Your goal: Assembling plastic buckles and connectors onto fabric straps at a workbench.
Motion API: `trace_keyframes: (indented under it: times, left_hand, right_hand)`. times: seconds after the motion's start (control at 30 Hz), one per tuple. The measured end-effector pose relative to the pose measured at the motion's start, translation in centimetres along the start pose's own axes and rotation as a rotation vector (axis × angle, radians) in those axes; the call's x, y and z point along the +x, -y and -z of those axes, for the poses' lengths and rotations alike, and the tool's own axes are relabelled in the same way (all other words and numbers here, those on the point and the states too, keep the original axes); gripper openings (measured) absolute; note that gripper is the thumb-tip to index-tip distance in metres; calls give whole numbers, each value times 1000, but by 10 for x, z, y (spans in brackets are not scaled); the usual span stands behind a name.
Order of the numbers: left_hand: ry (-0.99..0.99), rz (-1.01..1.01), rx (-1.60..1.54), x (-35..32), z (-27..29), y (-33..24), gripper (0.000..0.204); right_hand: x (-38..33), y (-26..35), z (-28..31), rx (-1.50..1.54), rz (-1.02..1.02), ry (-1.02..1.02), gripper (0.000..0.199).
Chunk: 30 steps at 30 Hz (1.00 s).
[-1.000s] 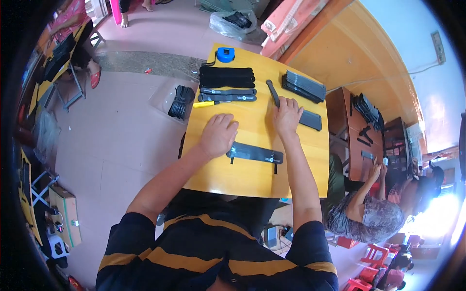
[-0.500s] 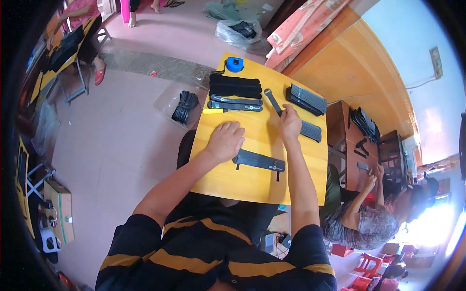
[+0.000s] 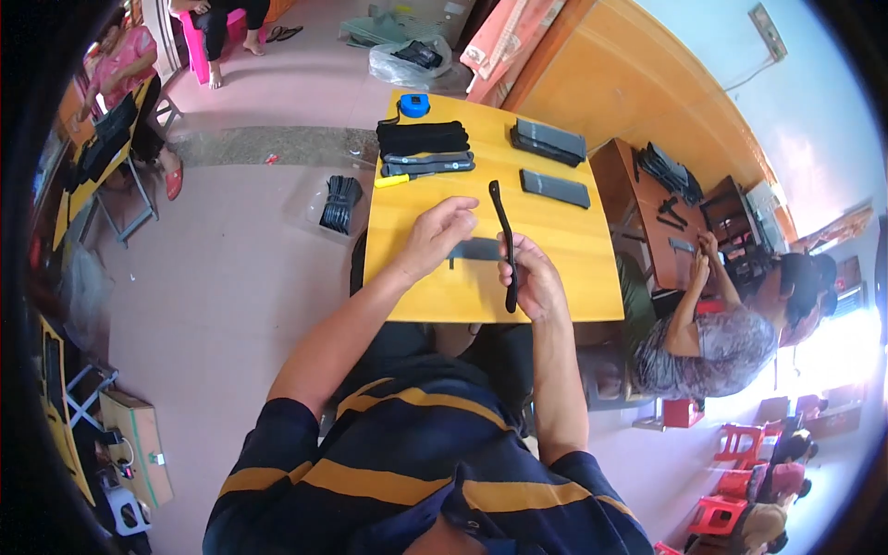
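Note:
My right hand (image 3: 538, 282) grips a narrow black strap (image 3: 501, 211) with a small hole at its upper end, raised over the near part of the yellow table (image 3: 578, 268). My left hand (image 3: 435, 236) is just left of the strap and apart from it, fingers stretched out and nothing visible in them. Below both hands lies a dark flat strap (image 3: 474, 248), partly covered by my right hand. Farther right rest a tall stack of dark straps (image 3: 548, 143) and a lower stack (image 3: 555, 188). Black fuzzy straps (image 3: 424, 137) and printed grey straps (image 3: 427, 165) lie at the far left.
A yellow-handled tool (image 3: 392, 180) and a blue tape measure (image 3: 414, 105) lie on the table's left side. On the floor beside it is a bundle of black straps (image 3: 341, 203). A co-worker (image 3: 708, 347) works at a brown table (image 3: 638, 199) to the right.
My right hand has come back toward me from the lower stack with the strap, now held upright. My left hand has lifted off the flat strap, its fingers straightened. The view has shifted.

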<state>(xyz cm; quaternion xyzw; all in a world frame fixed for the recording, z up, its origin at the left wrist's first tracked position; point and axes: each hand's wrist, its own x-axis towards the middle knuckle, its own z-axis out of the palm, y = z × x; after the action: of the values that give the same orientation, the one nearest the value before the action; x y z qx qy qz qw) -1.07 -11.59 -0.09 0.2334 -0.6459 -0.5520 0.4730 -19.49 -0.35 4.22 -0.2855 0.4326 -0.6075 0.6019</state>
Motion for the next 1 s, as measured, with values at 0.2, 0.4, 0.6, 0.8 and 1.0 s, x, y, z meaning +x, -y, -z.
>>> trace_keyframes:
  times: [0.2, 0.4, 0.6, 0.8, 1.0]
  left_hand:
    - [107, 125, -317, -35, -17, -40, 37]
    - [77, 59, -306, -52, -18, -49, 28]
    - [55, 122, -277, -56, -20, -54, 33]
    - [323, 180, -102, -92, -33, -60, 34]
    - [392, 203, -107, -111, -47, -86, 33]
  right_hand:
    - [-53, -12, -16, -150, -45, -15, 24]
    - [-73, -15, -19, -191, 18, -9, 24]
    - [-76, -18, -20, 41, 37, 18, 31]
    - [-73, -13, -1, 530, 102, 135, 28]
    - [-82, -17, 16, 710, 114, 80, 24]
